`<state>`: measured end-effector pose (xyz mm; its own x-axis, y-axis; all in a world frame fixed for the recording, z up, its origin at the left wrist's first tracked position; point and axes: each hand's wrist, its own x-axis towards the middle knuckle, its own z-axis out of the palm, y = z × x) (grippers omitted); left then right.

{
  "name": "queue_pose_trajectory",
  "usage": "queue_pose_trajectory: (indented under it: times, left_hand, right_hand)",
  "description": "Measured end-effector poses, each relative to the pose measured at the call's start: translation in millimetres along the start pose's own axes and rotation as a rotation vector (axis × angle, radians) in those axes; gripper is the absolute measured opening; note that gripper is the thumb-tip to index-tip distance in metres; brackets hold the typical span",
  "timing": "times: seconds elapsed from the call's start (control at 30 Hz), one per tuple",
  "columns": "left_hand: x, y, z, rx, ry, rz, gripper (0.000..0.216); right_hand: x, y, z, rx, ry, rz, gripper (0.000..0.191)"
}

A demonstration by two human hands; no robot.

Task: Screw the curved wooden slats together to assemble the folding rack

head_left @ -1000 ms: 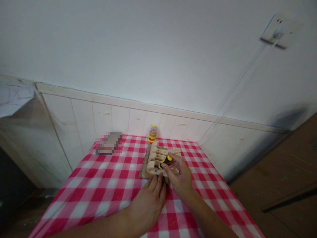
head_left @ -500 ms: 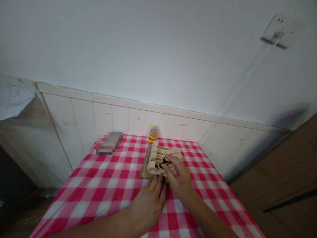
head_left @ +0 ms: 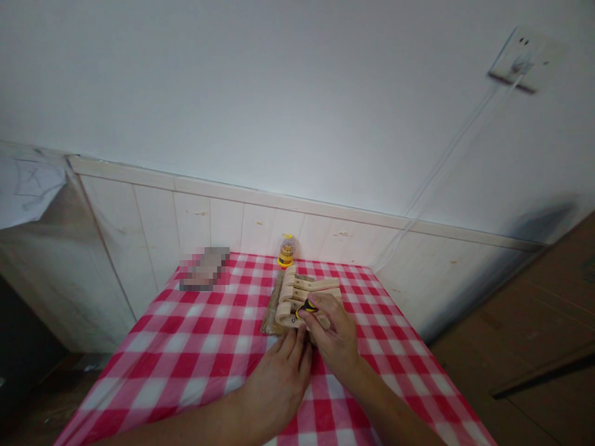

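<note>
My right hand (head_left: pixel 335 323) is closed around a black and yellow screwdriver (head_left: pixel 307 306), its handle tilted over the near part of a pale wooden slatted piece (head_left: pixel 287 302). Dark round holes or screw heads show along the wood's left side; the screwdriver's tip is hidden. My left hand (head_left: pixel 286 365) lies low at the near edge, fingers pressed together, the tips gripping the wooden piece's near side. Under the wood is a brown, cardboard-like mat (head_left: pixel 272 316) with a shiny edge.
A clear bit case with a yellow base (head_left: pixel 286 255) stands at the table's back edge by the wall. A blurred flat object (head_left: pixel 204 269) lies at the back left. The red-and-white checked tablecloth (head_left: pixel 195 347) covers the table. A cable runs down from a wall socket (head_left: pixel 525 59).
My right hand and the screwdriver have shifted slightly, with the handle at a somewhat different tilt. My left hand and the wooden piece stay in place.
</note>
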<state>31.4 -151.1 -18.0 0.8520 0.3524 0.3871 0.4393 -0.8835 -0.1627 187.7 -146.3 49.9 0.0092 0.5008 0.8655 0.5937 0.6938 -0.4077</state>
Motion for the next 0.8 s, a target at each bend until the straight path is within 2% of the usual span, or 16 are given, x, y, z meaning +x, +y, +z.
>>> queue_pose_trajectory:
  times: [0.33,0.57,0.8]
  left_hand:
    - [0.3,-1.3,0.9,-0.013,-0.021,0.007,0.053]
    - [0.1,-1.7,-3.7,-0.006,-0.002,0.019,0.049]
    - [1.4,-1.4,-5.6,-0.029,0.007,0.002,0.048]
  right_hand:
    - [-8.5,-3.7,-0.1,-0.015,-0.084,0.006,0.045]
    - [-5.5,-1.1,1.0,-0.034,-0.051,0.048,0.039]
    - [-3.2,-1.3,1.4,-0.001,-0.039,-0.004,0.047]
